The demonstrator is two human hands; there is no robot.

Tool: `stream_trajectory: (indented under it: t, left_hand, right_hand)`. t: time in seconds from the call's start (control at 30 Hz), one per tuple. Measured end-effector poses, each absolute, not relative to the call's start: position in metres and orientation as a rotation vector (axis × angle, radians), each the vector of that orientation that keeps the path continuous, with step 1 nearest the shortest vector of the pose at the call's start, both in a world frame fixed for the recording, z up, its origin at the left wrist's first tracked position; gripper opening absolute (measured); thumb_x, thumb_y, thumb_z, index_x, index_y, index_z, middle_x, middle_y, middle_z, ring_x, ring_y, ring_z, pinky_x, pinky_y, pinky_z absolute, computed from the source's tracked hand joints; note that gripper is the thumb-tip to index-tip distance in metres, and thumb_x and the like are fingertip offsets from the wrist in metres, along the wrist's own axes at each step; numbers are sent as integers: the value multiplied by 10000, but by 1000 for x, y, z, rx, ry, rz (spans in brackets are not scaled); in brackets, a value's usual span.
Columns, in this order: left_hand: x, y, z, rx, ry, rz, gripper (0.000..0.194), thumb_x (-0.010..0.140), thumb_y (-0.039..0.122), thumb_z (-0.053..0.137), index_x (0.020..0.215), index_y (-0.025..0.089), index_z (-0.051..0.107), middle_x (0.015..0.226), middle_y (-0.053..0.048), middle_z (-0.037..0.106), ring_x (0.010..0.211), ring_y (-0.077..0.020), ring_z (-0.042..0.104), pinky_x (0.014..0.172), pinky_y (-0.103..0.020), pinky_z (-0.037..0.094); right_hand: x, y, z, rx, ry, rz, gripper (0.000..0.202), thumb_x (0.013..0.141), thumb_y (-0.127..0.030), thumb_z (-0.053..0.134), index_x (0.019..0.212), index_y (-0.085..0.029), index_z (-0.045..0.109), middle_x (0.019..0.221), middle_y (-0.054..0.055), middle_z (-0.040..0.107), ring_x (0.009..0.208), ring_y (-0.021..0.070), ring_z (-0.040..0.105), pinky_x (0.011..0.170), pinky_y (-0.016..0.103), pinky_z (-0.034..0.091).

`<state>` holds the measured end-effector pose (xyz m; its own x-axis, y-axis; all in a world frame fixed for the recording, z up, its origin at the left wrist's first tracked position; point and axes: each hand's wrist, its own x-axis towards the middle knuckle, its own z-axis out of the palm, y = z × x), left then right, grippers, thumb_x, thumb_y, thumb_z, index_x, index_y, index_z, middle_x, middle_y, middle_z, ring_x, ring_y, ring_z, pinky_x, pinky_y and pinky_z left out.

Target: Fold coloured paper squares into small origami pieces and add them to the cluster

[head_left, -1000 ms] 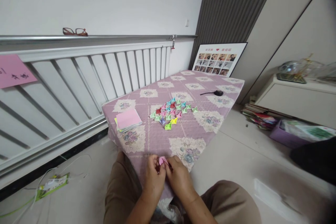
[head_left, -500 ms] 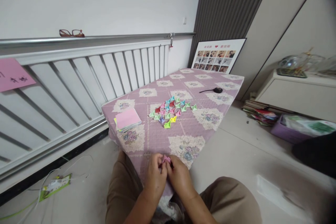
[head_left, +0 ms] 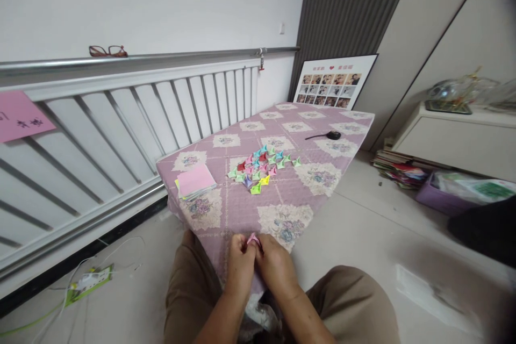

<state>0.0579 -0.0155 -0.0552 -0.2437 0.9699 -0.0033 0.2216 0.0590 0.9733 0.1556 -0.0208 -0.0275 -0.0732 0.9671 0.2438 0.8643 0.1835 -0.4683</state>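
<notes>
A small folded piece of pink paper (head_left: 253, 238) is pinched between my two hands at the near corner of the table. My left hand (head_left: 241, 258) grips it from the left, thumb and fingers closed. On the other side my right hand (head_left: 276, 259) holds it, its fingers curled; part of the paper is hidden behind the fingers. Beyond my hands, several small folded paper boats (head_left: 256, 188) in green, yellow, pink, red, blue and purple stand grouped on the tablecloth. To their left lies a stack of coloured paper squares (head_left: 196, 180), pink on top.
A black round object with a thin handle or strap (head_left: 332, 135) lies farther back on the patterned tablecloth (head_left: 242, 215). Along the left runs a white radiator (head_left: 161, 113), with glasses (head_left: 108, 51) on the pipe above. A power strip (head_left: 89, 284) lies on the floor.
The pink paper has turned a little in my fingers and shows a narrower shape. Both hands stay close together; the view has shifted slightly.
</notes>
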Motion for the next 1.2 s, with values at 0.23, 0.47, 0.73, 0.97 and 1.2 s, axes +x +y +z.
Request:
stream_trajectory:
  t: [0.23, 0.47, 0.73, 0.97, 1.2]
  left_hand:
    - [57, -16, -45, 1445, 1624, 1182, 123, 823, 224, 525, 727, 214, 449, 637, 50, 481, 613, -119, 502, 592, -220, 394]
    - [52, -20, -36, 1663, 1722, 1114, 91, 784, 132, 517, 814, 217, 500, 724, 30, 517, 693, -152, 519, 676, -269, 399]
    - [43, -19, -36, 1868, 1689, 985, 224, 747, -5, 456, 792, 211, 492, 834, -1, 538, 832, -158, 540, 750, -269, 429]
    - [24, -15, -44, 2049, 1684, 770, 258, 746, -16, 446, 845, 195, 556, 904, -27, 547, 872, -172, 525, 787, -291, 411]
    - [11, -20, -47, 2198, 1660, 558, 226, 843, 59, 432, 872, 186, 617, 913, -42, 577, 878, -189, 524, 814, -315, 409]
  right_hand:
    - [162, -22, -21, -1755, -1999, 246, 129, 913, -196, 482, 841, -203, 589, 805, 36, 673, 735, 175, 631, 619, 257, 340]
    - [167, -22, -17, -1785, -1870, 338, 135, 860, -144, 483, 817, -203, 597, 790, 30, 676, 734, 172, 627, 629, 245, 355]
    - [164, -26, -22, -1712, -1865, 447, 159, 860, -139, 472, 868, -205, 617, 823, 30, 668, 782, 176, 617, 675, 250, 382]
    - [162, -22, -42, -1628, -2097, 191, 132, 862, -120, 510, 855, -193, 619, 860, 48, 633, 833, 200, 569, 740, 291, 381]
    - [164, -21, -56, -1572, -2193, 160, 87, 831, -140, 607, 878, -201, 648, 872, 47, 620, 857, 222, 545, 775, 332, 387]
